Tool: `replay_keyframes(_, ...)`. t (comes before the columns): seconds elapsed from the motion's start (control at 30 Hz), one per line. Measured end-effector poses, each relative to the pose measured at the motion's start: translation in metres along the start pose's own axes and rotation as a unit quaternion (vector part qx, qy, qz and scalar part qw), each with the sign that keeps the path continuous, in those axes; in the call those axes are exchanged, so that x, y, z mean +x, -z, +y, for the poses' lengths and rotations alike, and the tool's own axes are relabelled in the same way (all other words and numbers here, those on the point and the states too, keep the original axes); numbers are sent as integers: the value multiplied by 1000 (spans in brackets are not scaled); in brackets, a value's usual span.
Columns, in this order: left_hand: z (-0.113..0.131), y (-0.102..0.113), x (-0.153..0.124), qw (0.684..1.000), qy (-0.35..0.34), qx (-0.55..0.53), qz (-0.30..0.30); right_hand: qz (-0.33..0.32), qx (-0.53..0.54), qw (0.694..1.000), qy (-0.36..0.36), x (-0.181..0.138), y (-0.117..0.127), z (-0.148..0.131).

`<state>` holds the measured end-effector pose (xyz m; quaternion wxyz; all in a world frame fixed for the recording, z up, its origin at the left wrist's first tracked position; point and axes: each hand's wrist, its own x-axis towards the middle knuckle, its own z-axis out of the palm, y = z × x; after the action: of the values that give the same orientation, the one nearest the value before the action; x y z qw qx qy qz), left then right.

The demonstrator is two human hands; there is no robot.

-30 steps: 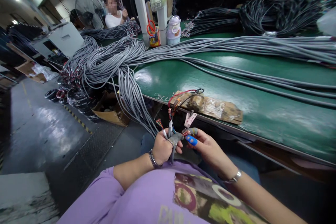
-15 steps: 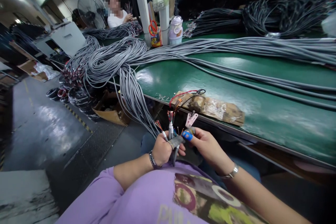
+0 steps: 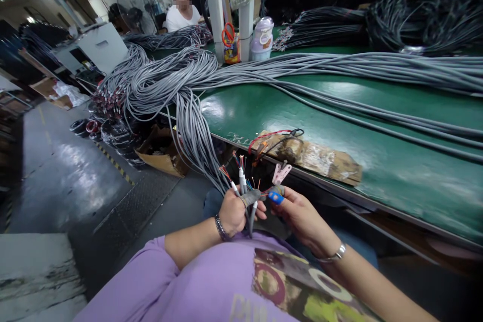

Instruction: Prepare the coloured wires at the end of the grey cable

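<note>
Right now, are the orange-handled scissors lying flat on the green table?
No, the scissors stand upright in a container beside the white post, handles up.

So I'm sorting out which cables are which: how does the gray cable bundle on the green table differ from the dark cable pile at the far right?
The gray cable bundle is light gray; the dark cable pile is near black. The gray bundle stretches in long runs across the green table and spills off its left end toward the floor; the dark pile lies heaped and coiled at the far edge. Both hold many thin cables lying loose.
</note>
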<state>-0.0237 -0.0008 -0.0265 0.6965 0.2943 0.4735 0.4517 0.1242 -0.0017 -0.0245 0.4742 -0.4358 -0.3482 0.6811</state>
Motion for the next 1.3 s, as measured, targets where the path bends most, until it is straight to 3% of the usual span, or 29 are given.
replay_keyframes(0.17, 2, 0, 1, 1000, -15, 5, 19, -27, -53, 998, 7, -5, 2, -3)
replay_keyframes(0.27, 7, -1, 0, 1000, -13, 10, 13, -43, -15, 999, -7, -3, 10, -4)
replay_keyframes(0.43, 18, -4, -2, 999, -1, 29, -40, -27, 129, 990, -49, 17, 24, -10)
replay_keyframes(0.67, 23, -14, 2, 992, 26, 48, -117, -12, 143, 989, -40, 31, 9, -22)
replay_keyframes(0.9, 21, -17, 10, 992, 29, 47, -113, -19, 199, 977, -68, 36, 10, -16)
replay_keyframes(1.1, 17, -18, 13, 991, 44, 65, -113, -18, 198, 979, -39, 38, 7, -15)
replay_keyframes(1.3, 17, -16, 9, 992, 43, 68, -101, -24, 218, 974, -56, 34, 6, -13)
